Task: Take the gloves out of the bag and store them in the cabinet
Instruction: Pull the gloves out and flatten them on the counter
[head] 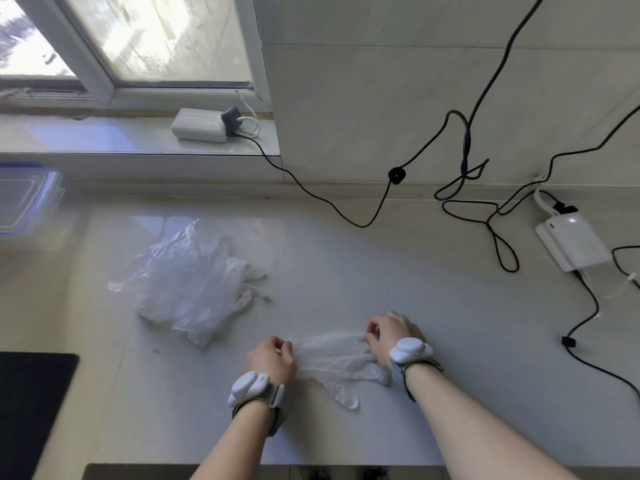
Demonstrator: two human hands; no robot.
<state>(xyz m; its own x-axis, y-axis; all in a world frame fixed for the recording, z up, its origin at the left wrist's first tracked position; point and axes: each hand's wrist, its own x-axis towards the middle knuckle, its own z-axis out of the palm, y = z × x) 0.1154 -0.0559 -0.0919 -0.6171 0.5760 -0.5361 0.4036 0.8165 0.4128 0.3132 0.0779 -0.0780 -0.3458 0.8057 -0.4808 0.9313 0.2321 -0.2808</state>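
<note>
Pale glossy stone surface (433, 323) below a tiled wall and a white-framed window (138, 46), seen from above

Item 1: thin translucent plastic disposable glove (332, 358), lying flat on the surface near its front edge, stretched between the two hands. Long axis roughly left to right, slightly tilted; its fingers trail toward the near right, one fingertip pointing toward the front edge.

Item 2: left hand (272, 358), white wrist-worn device (247, 388) strapped behind it; fingers curled, pinching the glove's left end. Glove lies directly to this hand's right.

Item 3: right hand (393, 332), matching white device (412, 351) on the wrist; fingers curled, pinching the glove's upper right edge. Glove lies to this hand's left and partly beneath it.

Item 4: crumpled clear plastic bag (180, 271) holding further translucent gloves (239, 271), some spilling from its right side; rests on the surface to the far left of the hands, well apart from the held glove.

Item 5: white rectangular power pack (199, 124) on the window sill; second white box (571, 242) on the surface at right; black cables (467, 150) trailing between them.

Item 6: dark mat (31, 403) at the left edge
</note>
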